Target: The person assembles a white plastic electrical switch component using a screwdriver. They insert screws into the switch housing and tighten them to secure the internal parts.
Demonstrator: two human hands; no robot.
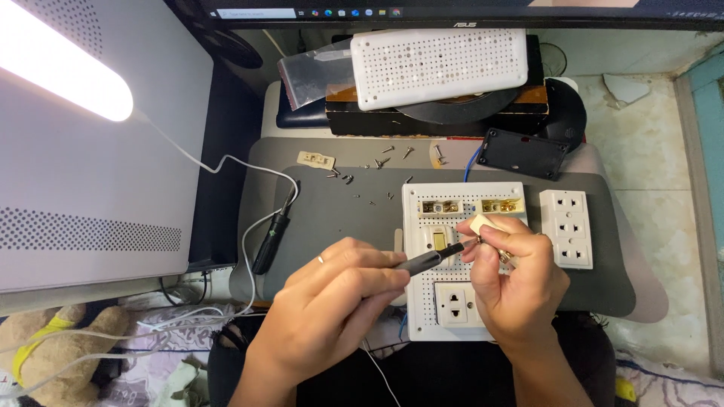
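Observation:
My left hand (332, 301) grips a dark slim screwdriver (430, 260) whose tip points right at a small cream-coloured part (483, 224). My right hand (520, 283) pinches that cream part between its fingers, with a bit of brass metal showing below it. Both hands hover over a white perforated panel (422, 301) that carries two brass fittings (471, 206) at its top, a switch in the middle and a white socket (455, 304) near its lower edge. The panel lies on a grey mat (339, 211).
A white triple socket plate (567, 228) lies right of the panel. Several loose screws (377, 173) and a small cream plate (315, 160) lie at the mat's far side. A black tool with a white cable (273, 240) lies left. A black box (523, 153), a white perforated cover (439, 66) and a lamp (60, 60) stand behind.

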